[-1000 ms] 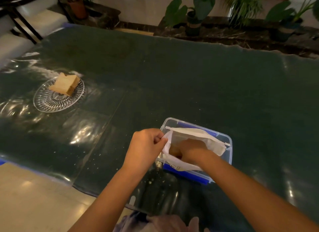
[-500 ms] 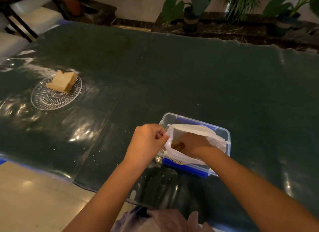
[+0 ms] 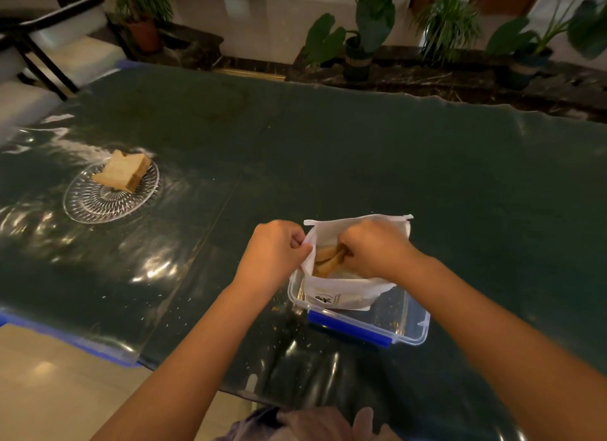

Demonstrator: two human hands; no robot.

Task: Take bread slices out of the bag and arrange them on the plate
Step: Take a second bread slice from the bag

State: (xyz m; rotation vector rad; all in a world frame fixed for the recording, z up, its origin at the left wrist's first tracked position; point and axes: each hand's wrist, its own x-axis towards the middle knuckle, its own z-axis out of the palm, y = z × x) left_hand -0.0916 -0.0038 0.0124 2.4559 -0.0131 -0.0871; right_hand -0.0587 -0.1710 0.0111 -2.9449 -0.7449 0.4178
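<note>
Seen from my head camera over a dark green table point(image 3: 361, 151): my left hand point(image 3: 274, 253) is closed in a fist, pinching the left edge of the white bag point(image 3: 341, 293) and holding its mouth wide. My right hand point(image 3: 374, 247) is sunk into the opening, fingers curled around the bread point(image 3: 328, 258) inside; a couple of pale brown slices show between my two hands, still within the bag. The bag stands in a clear box point(image 3: 414, 322) with a blue clip point(image 3: 348, 324) on its near side, close to the table's near edge. Crumbs speckle the box floor and the tabletop around it. Well away to the far left sits a glass plate point(image 3: 98, 204), with stacked slices point(image 3: 123, 174) resting on its far side. Potted plants point(image 3: 358, 37) line the floor beyond the table.
</note>
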